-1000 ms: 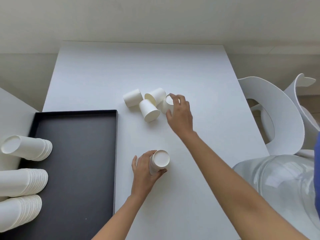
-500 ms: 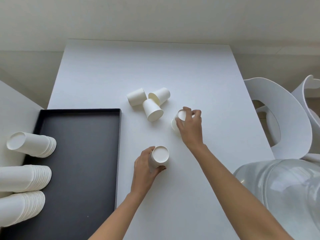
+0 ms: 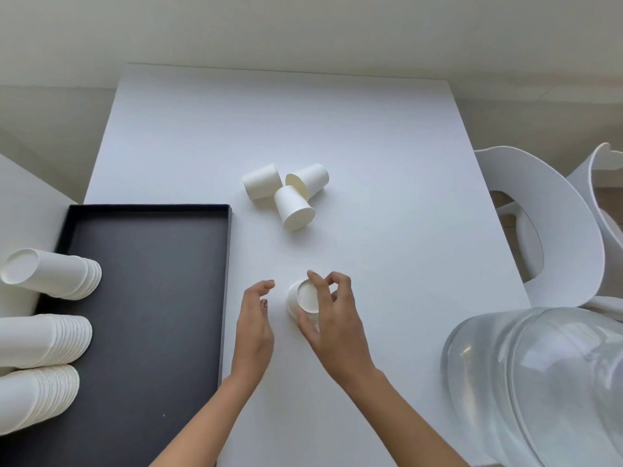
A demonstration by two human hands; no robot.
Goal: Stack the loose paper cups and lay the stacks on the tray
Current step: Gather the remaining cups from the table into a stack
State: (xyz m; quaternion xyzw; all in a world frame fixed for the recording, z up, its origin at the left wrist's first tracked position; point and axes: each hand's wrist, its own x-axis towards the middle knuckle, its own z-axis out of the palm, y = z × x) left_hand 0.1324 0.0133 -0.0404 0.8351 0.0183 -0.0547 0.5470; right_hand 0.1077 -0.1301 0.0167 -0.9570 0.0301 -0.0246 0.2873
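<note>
A short stack of white paper cups stands upside down on the white table, in front of me. My right hand is closed around it from the right, fingers over its top. My left hand hovers just left of the stack, fingers apart, holding nothing. Three loose white cups lie on their sides in a cluster farther back. The black tray lies at the left, with three long cup stacks lying along its left edge.
A clear plastic water bottle fills the lower right. Two white chairs stand beyond the table's right edge. A white surface rises at the far left behind the tray.
My right hand carried a cup from the cluster down onto the stack. My left hand let go of the stack and opened beside it.
</note>
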